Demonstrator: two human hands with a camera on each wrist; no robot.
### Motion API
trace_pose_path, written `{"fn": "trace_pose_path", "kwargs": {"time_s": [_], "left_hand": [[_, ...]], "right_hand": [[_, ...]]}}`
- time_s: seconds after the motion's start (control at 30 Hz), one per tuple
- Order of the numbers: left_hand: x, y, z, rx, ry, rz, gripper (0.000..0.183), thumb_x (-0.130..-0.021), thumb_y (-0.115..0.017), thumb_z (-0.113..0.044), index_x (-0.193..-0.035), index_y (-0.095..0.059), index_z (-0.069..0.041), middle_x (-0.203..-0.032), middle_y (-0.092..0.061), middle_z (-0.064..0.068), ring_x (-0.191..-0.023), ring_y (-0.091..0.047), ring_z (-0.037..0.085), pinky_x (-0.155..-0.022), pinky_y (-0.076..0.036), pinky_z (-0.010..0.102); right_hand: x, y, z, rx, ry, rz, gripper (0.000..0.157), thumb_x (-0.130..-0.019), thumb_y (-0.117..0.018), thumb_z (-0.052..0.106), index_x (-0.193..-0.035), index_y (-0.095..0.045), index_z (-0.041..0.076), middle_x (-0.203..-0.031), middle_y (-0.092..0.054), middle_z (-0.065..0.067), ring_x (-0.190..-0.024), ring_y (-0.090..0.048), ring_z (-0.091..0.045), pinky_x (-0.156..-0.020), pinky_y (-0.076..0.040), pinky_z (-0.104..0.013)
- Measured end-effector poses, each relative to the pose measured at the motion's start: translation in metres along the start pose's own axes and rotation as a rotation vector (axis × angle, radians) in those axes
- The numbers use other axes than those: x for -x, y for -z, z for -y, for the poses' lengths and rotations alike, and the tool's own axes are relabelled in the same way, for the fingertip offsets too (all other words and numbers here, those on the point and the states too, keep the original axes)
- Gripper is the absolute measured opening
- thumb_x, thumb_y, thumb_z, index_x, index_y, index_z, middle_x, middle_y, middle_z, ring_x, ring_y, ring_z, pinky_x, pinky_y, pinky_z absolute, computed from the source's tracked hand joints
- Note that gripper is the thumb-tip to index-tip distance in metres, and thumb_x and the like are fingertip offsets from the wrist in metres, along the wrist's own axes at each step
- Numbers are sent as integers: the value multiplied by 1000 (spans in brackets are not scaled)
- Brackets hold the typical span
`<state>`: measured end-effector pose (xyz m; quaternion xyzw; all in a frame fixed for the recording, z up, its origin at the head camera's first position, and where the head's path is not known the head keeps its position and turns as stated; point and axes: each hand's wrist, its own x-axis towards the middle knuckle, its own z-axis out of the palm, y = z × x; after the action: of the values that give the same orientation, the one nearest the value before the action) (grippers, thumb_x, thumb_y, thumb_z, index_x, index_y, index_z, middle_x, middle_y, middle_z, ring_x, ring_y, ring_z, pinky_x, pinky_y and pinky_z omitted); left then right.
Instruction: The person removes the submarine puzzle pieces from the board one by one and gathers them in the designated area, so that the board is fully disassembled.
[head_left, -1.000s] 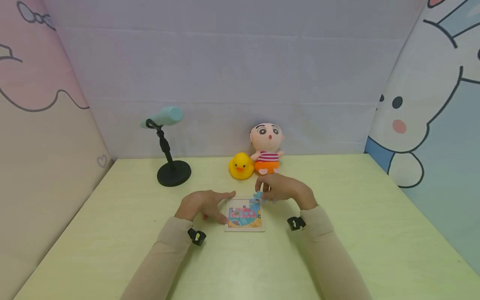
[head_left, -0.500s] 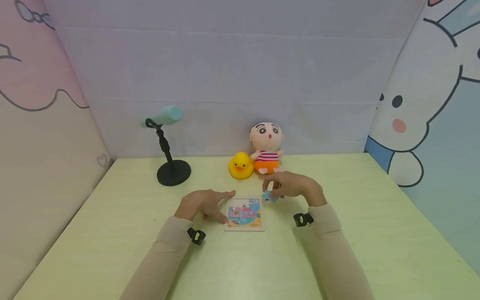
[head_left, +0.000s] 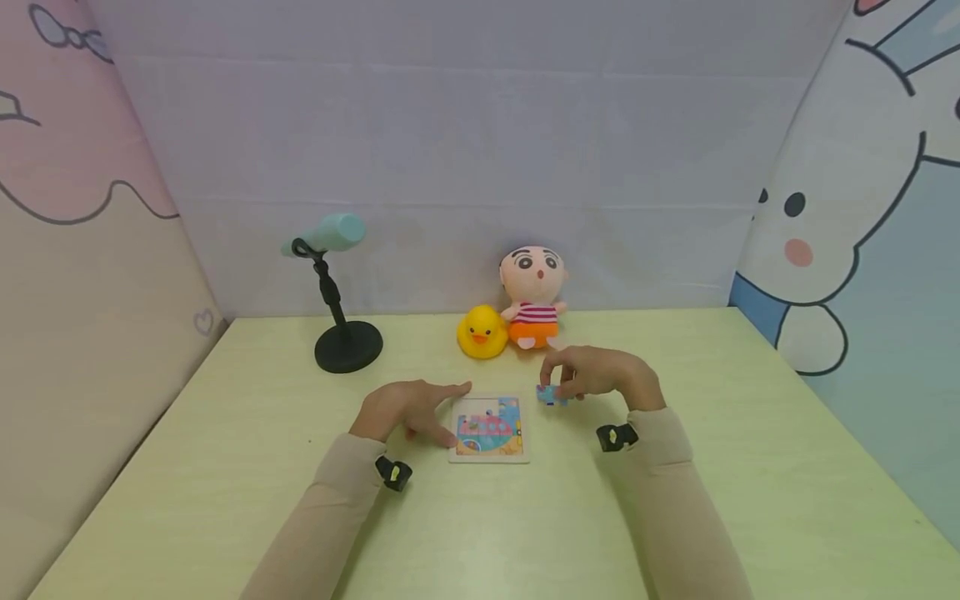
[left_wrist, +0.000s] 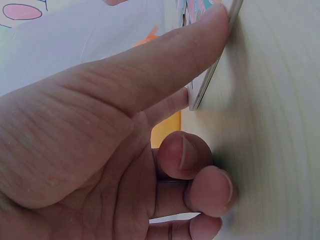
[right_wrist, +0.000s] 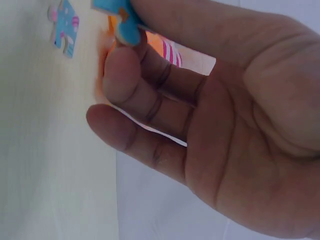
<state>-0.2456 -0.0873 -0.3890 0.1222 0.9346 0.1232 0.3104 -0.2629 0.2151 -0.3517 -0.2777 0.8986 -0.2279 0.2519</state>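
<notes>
A square jigsaw puzzle tray (head_left: 489,461) with a pink and teal picture lies flat on the table, a bare pale patch showing at its upper left. My left hand (head_left: 408,408) rests at its left side, thumb on the lower edge area and straight index finger at the top corner; in the left wrist view the thumb (left_wrist: 170,60) lies over the rim. Right of the tray, my right hand (head_left: 596,371) pinches a blue puzzle piece (right_wrist: 129,31) between thumb and fingers. Another blue puzzle piece (right_wrist: 65,27) with pink knobs lies on the table beside it.
Behind the hands sit a yellow rubber duck (head_left: 482,333) and a plush doll (head_left: 533,296) in a striped top. At the back left, a black stand (head_left: 347,346) bears a mint-green cylinder (head_left: 333,232). A pale cloth wall (head_left: 480,150) closes the back.
My right hand has moved right, away from the tray's upper right corner to the table beside it, with a blue puzzle piece in its fingers. The left hand and tray have stayed put.
</notes>
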Motion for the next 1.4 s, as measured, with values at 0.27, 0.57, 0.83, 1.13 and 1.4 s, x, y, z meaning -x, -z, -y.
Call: {"fn": "trace_pose_path", "kwargs": {"time_s": [0.27, 0.57, 0.83, 1.13, 1.4], "left_hand": [[-1, 1, 0, -7, 4, 2, 95, -77, -83, -52, -154, -28, -49, -119, -54, 9, -55, -45, 19, -62, -35, 33], [0, 0, 0, -13, 0, 2, 95, -77, -82, -52, -155, -28, -47, -121, -53, 9, -57, -47, 19, -62, -35, 33], [2, 2, -2, -3, 3, 4, 95, -77, -83, -51, -155, -28, -48, -122, -53, 10, -57, -46, 20, -64, -36, 34], [1, 1, -2, 1, 2, 5, 95, -77, -82, -52, -155, -28, -48, -123, -53, 9, -57, -46, 19, -62, -35, 33], [1, 1, -2, -2, 7, 5, 95, -77, -82, -52, -155, -28, -48, -122, -53, 9, -57, -46, 19, -62, -35, 33]], "right_hand": [[4, 4, -13, 10, -1, 13, 15, -96, -59, 2, -109, -64, 8, -86, -65, -9, -69, -59, -26, -68, -45, -31], [6, 5, -29, -5, -10, 1, 17, -95, -58, -1, -108, -65, 6, -79, -64, -9, -66, -56, -23, -66, -42, -30], [11, 6, -32, -28, -24, -17, 17, -95, -58, -1, -109, -66, 5, -78, -64, -8, -67, -54, -19, -70, -44, -32], [8, 3, -39, -7, -58, -64, 16, -94, -62, 0, -106, -69, 6, -79, -66, -4, -68, -55, -16, -69, -44, -30], [1, 0, -44, 10, -136, -79, 12, -92, -63, 2, -101, -68, 7, -85, -66, -5, -73, -55, -15, -68, -43, -29]]}}
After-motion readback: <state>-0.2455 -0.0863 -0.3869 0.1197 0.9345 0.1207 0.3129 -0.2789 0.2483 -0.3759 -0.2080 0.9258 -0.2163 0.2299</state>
